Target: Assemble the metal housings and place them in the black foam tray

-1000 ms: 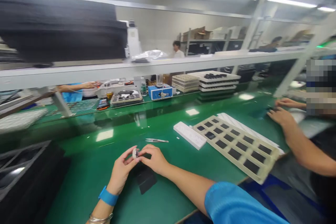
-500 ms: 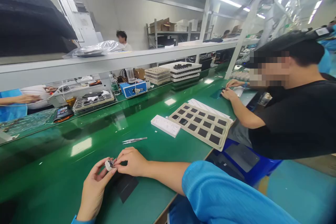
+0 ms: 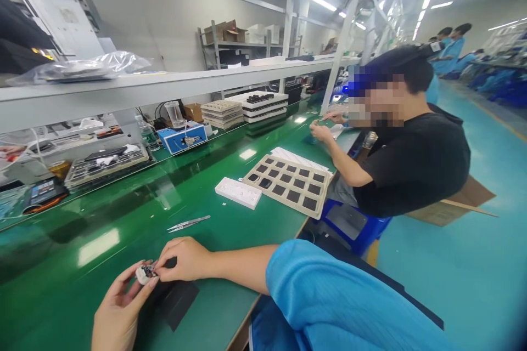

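Observation:
Between the fingers and thumb of my left hand [image 3: 119,304] is a small white part with dark and metallic bits inside [image 3: 144,273]. My right hand [image 3: 183,260] is closed in a pinch at the right side of that part; what its fingertips grip is too small to make out. Beneath my hands a black sheet [image 3: 179,304] lies on the green bench mat [image 3: 222,301]. A pair of metal tweezers [image 3: 189,224] rests just beyond my right hand. Farther off sits a white block [image 3: 237,193] with small marks on top.
A beige tray [image 3: 284,197] with rows of black squares stands right of the white block. Beyond it a co-worker in black [image 3: 415,159] works at the bench. A blue box-shaped device [image 3: 183,138] and stacked trays [image 3: 222,115] line the back, under a long white shelf [image 3: 173,83].
The view has turned to the right, so the bench things appear farther left. My hands still hold the small white part together. The co-worker's hands have shifted slightly.

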### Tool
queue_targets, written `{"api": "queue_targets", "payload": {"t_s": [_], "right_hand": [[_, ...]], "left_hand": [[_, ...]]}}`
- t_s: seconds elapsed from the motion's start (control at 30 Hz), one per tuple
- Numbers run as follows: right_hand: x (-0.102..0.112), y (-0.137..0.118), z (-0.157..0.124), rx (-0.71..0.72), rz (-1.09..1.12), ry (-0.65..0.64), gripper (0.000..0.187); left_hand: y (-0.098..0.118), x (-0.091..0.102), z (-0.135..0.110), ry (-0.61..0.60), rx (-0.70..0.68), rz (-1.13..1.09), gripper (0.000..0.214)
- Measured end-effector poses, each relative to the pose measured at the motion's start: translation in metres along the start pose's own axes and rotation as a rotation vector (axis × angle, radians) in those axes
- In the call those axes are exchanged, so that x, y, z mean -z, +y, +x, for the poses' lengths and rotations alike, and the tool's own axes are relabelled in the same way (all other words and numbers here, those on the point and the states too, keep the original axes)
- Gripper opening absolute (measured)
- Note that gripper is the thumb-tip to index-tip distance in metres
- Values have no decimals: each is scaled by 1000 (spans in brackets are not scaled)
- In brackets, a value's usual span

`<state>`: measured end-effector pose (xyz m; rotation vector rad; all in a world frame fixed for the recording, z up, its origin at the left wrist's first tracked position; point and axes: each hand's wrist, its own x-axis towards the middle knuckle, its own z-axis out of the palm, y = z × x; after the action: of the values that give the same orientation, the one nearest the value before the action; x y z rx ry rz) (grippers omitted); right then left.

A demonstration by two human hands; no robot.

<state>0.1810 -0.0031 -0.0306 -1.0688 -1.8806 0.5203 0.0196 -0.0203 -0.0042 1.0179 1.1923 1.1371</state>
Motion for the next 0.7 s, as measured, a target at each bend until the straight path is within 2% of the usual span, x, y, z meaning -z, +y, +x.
{"api": "queue_targets", "payload": {"t_s": [0.3,0.5,0.7], "right_hand": [[6,-7,1,11,-25,-58,15],[5,-5,1,30,-33,-64,14],[2,-4,3,93,-175,-51,12]], "left_hand": [[13,-9,-10,49,3,-48,70],[10,-7,-7,37,-22,-30,66],[7,-7,-7,25,-69,19,63]]}}
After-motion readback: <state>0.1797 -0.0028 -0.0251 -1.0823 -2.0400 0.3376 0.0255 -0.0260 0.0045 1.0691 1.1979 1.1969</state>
